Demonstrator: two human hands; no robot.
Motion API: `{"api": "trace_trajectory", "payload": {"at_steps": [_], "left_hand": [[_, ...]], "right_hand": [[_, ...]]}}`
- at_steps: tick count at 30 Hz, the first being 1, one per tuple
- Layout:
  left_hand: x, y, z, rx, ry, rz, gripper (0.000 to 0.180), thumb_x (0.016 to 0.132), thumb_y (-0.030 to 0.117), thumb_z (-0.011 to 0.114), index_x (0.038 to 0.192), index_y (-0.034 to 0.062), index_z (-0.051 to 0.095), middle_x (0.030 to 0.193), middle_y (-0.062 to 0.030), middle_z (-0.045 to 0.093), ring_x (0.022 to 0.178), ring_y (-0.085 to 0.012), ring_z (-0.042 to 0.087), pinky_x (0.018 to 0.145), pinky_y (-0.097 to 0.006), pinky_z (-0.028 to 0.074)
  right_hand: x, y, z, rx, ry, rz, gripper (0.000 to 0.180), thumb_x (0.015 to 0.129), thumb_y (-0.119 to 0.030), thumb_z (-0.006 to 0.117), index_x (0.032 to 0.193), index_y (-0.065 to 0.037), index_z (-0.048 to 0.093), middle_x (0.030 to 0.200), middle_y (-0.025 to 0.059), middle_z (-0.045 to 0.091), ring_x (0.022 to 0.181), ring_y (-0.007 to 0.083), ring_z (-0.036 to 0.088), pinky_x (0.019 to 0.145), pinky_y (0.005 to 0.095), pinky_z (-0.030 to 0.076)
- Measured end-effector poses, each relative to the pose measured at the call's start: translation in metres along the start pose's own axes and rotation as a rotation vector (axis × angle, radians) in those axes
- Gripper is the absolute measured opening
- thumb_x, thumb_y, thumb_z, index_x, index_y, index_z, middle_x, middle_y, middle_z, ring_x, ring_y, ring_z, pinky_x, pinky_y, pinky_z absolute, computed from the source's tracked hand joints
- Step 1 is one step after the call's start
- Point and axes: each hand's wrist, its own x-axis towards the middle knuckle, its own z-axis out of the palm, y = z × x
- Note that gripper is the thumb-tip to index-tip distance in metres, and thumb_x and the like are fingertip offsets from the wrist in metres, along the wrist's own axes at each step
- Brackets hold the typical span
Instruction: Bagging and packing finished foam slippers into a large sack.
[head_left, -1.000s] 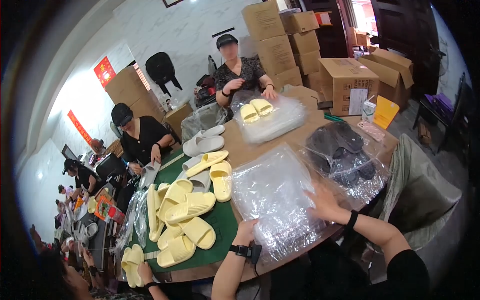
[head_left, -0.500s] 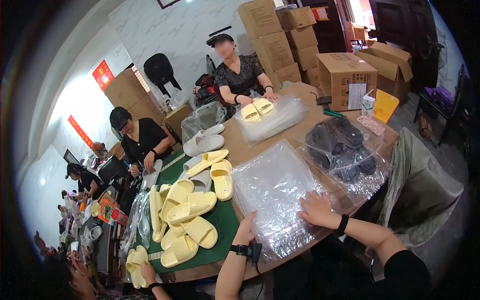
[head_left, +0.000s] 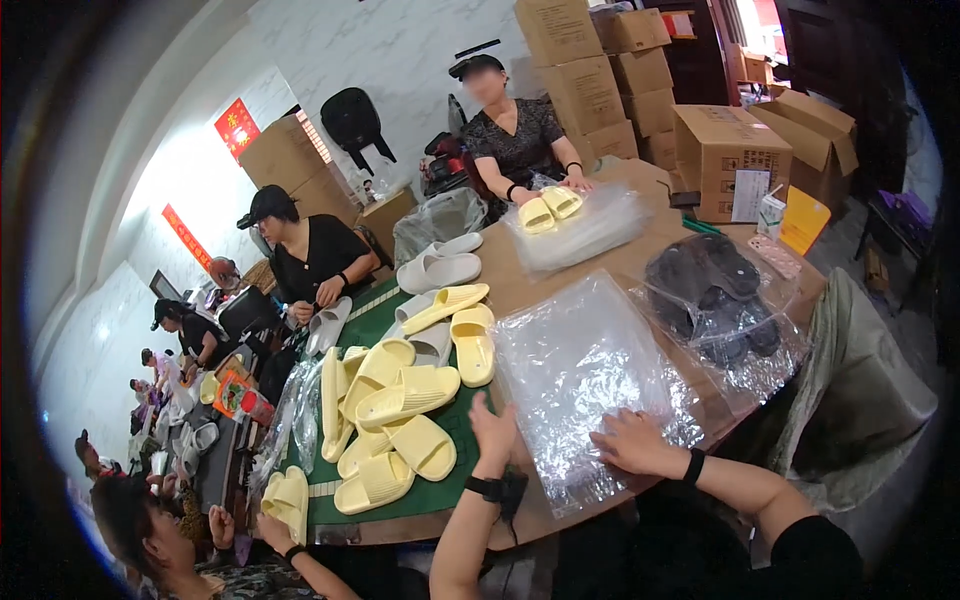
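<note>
A flat stack of clear plastic bags [head_left: 580, 350] lies on the brown tabletop in front of me. My right hand [head_left: 632, 443] rests on its near part with the fingers spread. Just off the stack's left edge is my left hand [head_left: 493, 432], fingers apart and nothing in it. Beyond that hand, to the left, several pale yellow slippers [head_left: 408, 396] are piled on a green mat [head_left: 440, 488]. Grey slippers [head_left: 440, 272] lie behind them. Right of the stack sit dark slippers [head_left: 705, 285] in clear bags.
Across the table a person handles yellow slippers [head_left: 550, 207] on more bags. Two people work along the left, one holding a yellow slipper [head_left: 287, 500]. A cardboard box [head_left: 715, 150], a drink carton [head_left: 770, 215] and a phone [head_left: 775, 257] stand or lie at the far right.
My left hand has come away from the bags' edge, leftward toward the yellow slippers, and its fingers have spread. My right hand stays on the stack. The whole view has shifted.
</note>
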Motion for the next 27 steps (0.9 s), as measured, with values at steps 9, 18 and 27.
{"api": "trace_trajectory", "payload": {"at_steps": [9, 18, 27], "left_hand": [[0.060, -0.060, -0.074, 0.352, 0.447, -0.081, 0.091, 0.079, 0.022, 0.065, 0.143, -0.0078, 0.008, 0.137, -0.0289, 0.036, 0.129, -0.0378, 0.034, 0.111, -0.046, 0.021], [0.052, -0.035, -0.092, 0.621, 0.201, -0.113, 0.041, 0.076, 0.035, 0.068, 0.097, -0.0002, 0.063, 0.101, -0.0205, 0.061, 0.100, -0.0387, 0.055, 0.086, -0.050, 0.042], [0.024, 0.068, -0.107, -0.789, 0.249, 0.030, 0.025, 0.097, 0.010, 0.045, 0.116, -0.0056, 0.048, 0.114, -0.0132, 0.057, 0.097, -0.0195, 0.058, 0.084, -0.032, 0.046]], "right_hand": [[-0.007, -0.008, 0.008, 0.007, 0.004, 0.032, 0.042, 0.082, -0.036, 0.061, 0.122, -0.022, 0.058, 0.131, 0.0141, 0.049, 0.118, 0.0352, 0.044, 0.092, 0.0516, 0.036], [-0.013, -0.011, 0.012, -0.027, -0.009, 0.073, 0.048, 0.084, -0.038, 0.058, 0.130, -0.022, 0.052, 0.138, 0.0154, 0.043, 0.127, 0.0380, 0.038, 0.101, 0.0543, 0.030], [-0.013, -0.009, 0.015, -0.019, -0.055, 0.105, 0.046, 0.088, -0.037, 0.054, 0.132, -0.022, 0.050, 0.140, 0.0148, 0.041, 0.129, 0.0388, 0.035, 0.105, 0.0540, 0.028]]}}
